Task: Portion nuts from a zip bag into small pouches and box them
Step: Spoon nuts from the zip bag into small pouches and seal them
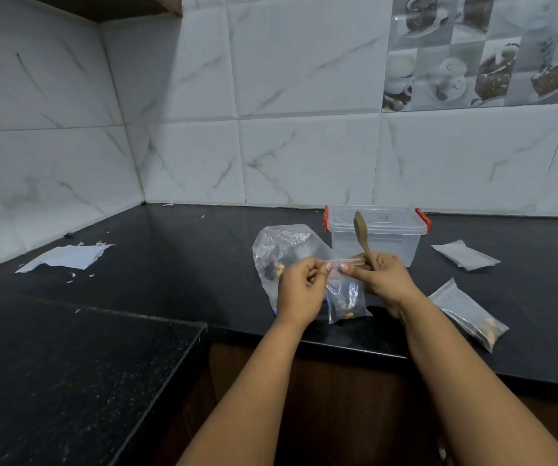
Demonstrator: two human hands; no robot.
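Two hands pinch one small pouch (345,301) at its zip: left hand (299,290) & right hand (383,280), which also grips a spoon (363,237). Zip bag (281,250) at 10 o'clock, shut box (377,232) at 12. Filled pouch (469,312) waits at 3; spare pouches (464,255) at 2. Boxing not started, I'd say.

A black stone counter (176,264) runs along the tiled wall and turns toward the near left. On it, far right of centre, stands a clear lidded box (377,235) with red clips. Left of that lies a large clear zip bag (279,250). A flat pouch (464,255) lies at right, a filled pouch (469,312) nearer. Torn white paper (65,257), perhaps a wrapper, lies at left among scraps.
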